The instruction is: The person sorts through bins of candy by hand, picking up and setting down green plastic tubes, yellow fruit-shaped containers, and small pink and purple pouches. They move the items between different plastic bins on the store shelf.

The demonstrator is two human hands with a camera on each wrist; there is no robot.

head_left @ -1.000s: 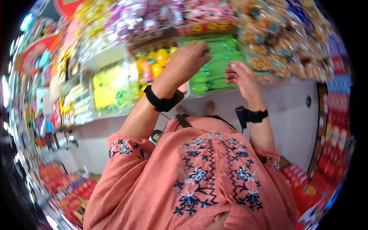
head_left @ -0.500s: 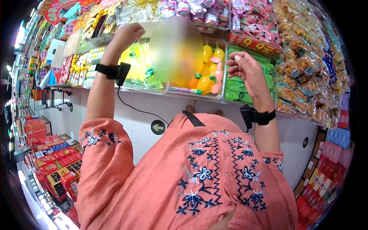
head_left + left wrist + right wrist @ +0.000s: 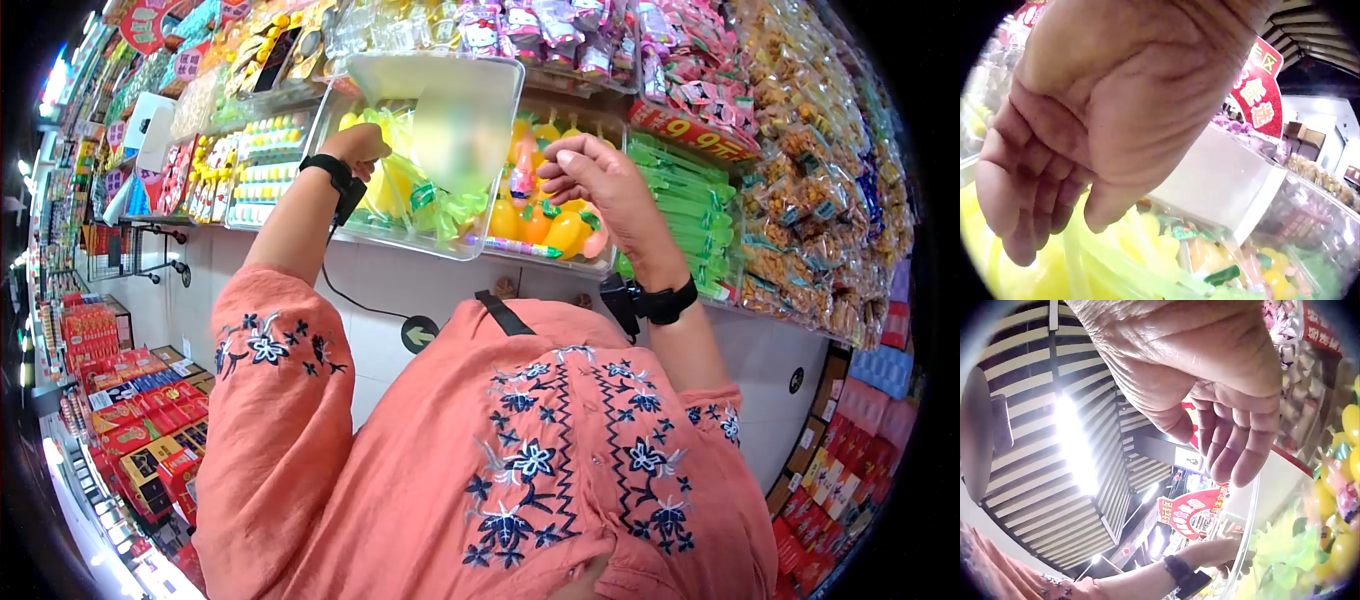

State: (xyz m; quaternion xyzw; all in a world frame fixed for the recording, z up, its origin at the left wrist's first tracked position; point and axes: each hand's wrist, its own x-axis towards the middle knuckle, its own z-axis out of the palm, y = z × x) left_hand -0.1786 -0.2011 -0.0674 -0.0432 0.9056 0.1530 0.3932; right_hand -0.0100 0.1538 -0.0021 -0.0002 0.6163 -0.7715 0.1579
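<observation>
My left hand (image 3: pixel 355 150) hangs over a clear plastic bin (image 3: pixel 330 215) of yellow items (image 3: pixel 395 185) with pale green strips (image 3: pixel 455 218). Its fingers (image 3: pixel 1007 219) curl loosely downward in the left wrist view, thumb apart from them. A green strip (image 3: pixel 1075 262) shows just below the gap between thumb and fingers. My right hand (image 3: pixel 620 200) hovers over the neighbouring bin of orange-yellow, mango-shaped items (image 3: pixel 565 232). Its fingers (image 3: pixel 1235 456) are loosely bent with nothing between them. Part of the left bin is blurred in the head view.
Long green packs (image 3: pixel 690 210) lie to the right, below a red price sign (image 3: pixel 695 132). Bagged brown snacks (image 3: pixel 800 210) fill the far right. Purple packets (image 3: pixel 560 35) sit behind. A cable (image 3: pixel 365 300) hangs from my left wrist. Red boxes (image 3: pixel 160 400) stand lower left.
My left hand has gone from above the green packs leftward to the bin of yellow items. My right hand has shifted left, over the mango-shaped items. The head view has turned.
</observation>
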